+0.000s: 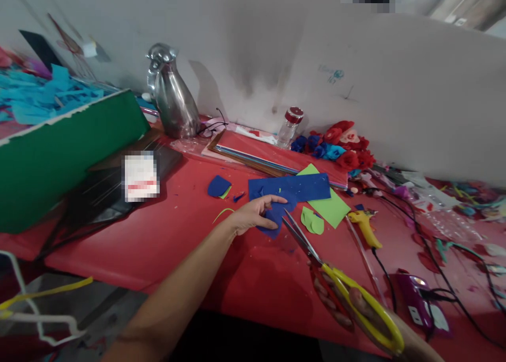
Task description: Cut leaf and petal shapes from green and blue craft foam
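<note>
Between the thumb and fingers of my left hand (255, 214) is a small piece of dark blue paper (272, 230). My right hand (336, 299) grips a pair of scissors (348, 285) with yellow handles, and their blades are slightly parted at the edge of that blue piece. Just behind lies a blue paper strip (292, 187), partly over a light green sheet (332, 208). Cut green pieces (312, 221) rest right of the blades. To the left of my left hand sits a small stack of blue cut pieces (219, 186) with green showing beneath.
A steel jug (174, 96) and a red-lidded glass jar (290, 125) stand along the wall. Red and blue paper flowers (343, 146) are heaped at the back right. A yellow glue gun (366, 227) and its cord lie right. A green box (71, 156) stands left.
</note>
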Demonstrator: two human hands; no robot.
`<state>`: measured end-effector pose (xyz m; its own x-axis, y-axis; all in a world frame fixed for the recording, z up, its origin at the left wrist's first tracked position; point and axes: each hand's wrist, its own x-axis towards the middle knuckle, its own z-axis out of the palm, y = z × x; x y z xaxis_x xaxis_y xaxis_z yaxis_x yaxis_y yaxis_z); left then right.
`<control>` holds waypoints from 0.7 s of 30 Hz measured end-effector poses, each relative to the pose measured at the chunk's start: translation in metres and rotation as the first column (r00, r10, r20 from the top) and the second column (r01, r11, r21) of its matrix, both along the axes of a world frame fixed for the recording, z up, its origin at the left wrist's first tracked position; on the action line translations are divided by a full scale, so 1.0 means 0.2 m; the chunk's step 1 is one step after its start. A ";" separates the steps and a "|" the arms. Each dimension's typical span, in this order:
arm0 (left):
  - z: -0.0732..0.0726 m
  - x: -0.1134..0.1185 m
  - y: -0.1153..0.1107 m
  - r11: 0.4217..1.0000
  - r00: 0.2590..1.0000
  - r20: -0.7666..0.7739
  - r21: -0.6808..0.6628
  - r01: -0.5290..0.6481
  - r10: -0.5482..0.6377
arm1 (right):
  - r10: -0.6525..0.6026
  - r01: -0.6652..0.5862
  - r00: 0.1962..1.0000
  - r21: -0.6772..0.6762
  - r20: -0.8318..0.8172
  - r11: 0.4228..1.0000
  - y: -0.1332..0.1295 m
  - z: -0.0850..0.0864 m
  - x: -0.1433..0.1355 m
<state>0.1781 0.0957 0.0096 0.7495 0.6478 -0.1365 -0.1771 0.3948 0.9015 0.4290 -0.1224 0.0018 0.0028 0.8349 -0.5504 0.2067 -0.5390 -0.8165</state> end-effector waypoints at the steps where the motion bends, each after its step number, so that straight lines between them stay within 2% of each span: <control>1: 0.00 0.00 0.00 1.000 1.000 -0.002 0.001 0.010 -0.010 | -0.031 0.031 0.999 -0.017 -0.028 0.999 0.01 0.00 -0.01; 4: -0.02 0.01 0.00 0.999 0.999 -0.002 0.000 0.035 -0.035 | -0.153 0.138 0.977 -0.109 -0.151 0.984 0.05 0.02 -0.02; 7: -0.03 0.01 0.00 0.999 0.999 -0.007 0.015 0.052 -0.052 | -0.106 0.077 0.977 -0.159 -0.187 0.984 0.09 0.06 -0.02; 14: -0.03 0.01 0.00 0.997 0.998 -0.025 0.043 0.066 -0.065 | -0.046 0.026 0.968 -0.083 -0.248 0.996 0.15 0.08 -0.04; 21: -0.02 0.01 -0.01 0.997 0.998 -0.037 0.055 0.056 -0.054 | -0.074 0.069 0.995 -0.062 -0.072 0.996 0.16 0.08 -0.05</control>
<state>0.1801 0.0940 0.0065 0.7793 0.6134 -0.1284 -0.1243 0.3521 0.9277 0.4182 -0.0905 0.0169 0.0187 0.8000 -0.5997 0.1058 -0.5980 -0.7945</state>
